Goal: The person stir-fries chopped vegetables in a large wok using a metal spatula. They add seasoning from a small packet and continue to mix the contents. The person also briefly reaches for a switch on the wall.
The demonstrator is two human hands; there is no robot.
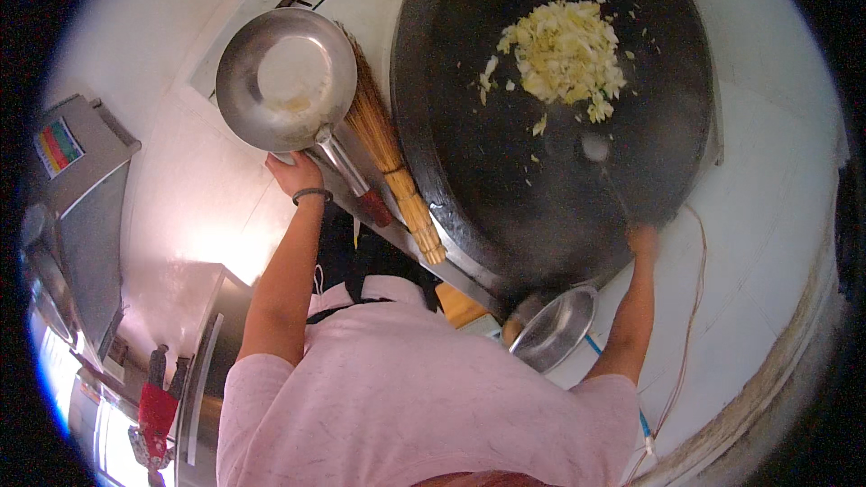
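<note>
My right hand is closed around the end of a long-handled ladle. The ladle's bowl hangs over a large dark wok, just below a heap of chopped, pale yellow-green cabbage. Stray bits of cabbage lie scattered around the heap. At the lower rim of a steel frying pan is my left hand, a dark band on its wrist. Its fingertips are hidden by the pan, so whether they grip the rim or rest on the surface does not show.
A straw wok brush lies between pan and wok, beside the pan's red-ended handle. Near my right forearm sits a metal bowl. A thin cord runs along the right counter. Another person in red stands far left. Haze hangs over the wok.
</note>
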